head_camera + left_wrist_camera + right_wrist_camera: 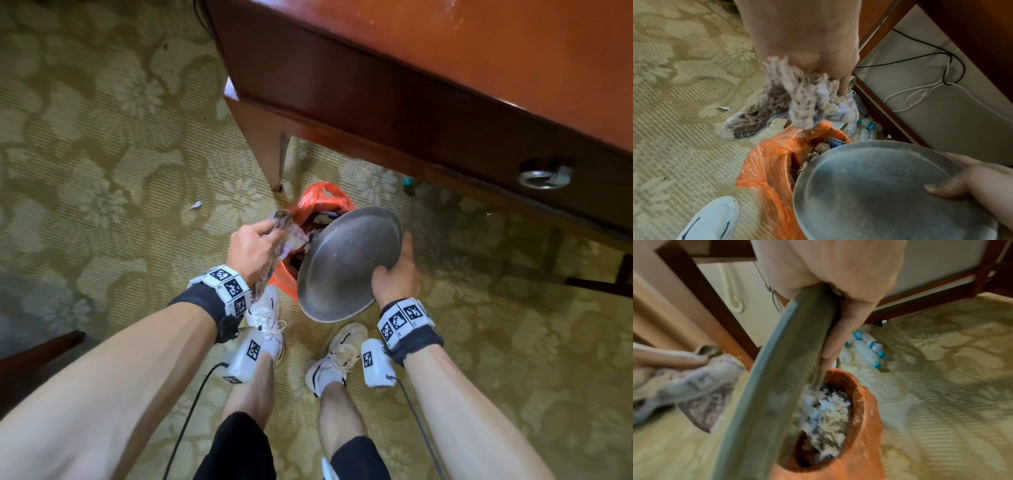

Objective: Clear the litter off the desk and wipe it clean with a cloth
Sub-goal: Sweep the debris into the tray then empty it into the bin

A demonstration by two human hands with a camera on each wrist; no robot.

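My right hand (394, 270) grips the rim of a round grey metal tray (346, 263), tilted steeply over an orange plastic bin bag (315, 202) on the floor. The tray (885, 191) shows its bare dusty face in the left wrist view; its edge (781, 369) cuts across the right wrist view. Torn paper scraps (828, 415) fill the bag (861, 431). My left hand (253, 246) holds a crumpled, frayed purple-grey cloth (291, 236) just left of the bag (772, 159); the cloth (809, 104) hangs from my fingers. The brown wooden desk (445, 51) stands above at the upper right.
Several empty plastic bottles (867, 350) lie on the patterned carpet under the desk, near black and white cables (931, 78). A small paper scrap (195, 205) lies on the carpet to the left. A desk leg (270, 147) stands just behind the bag. My white shoes (335, 356) are below.
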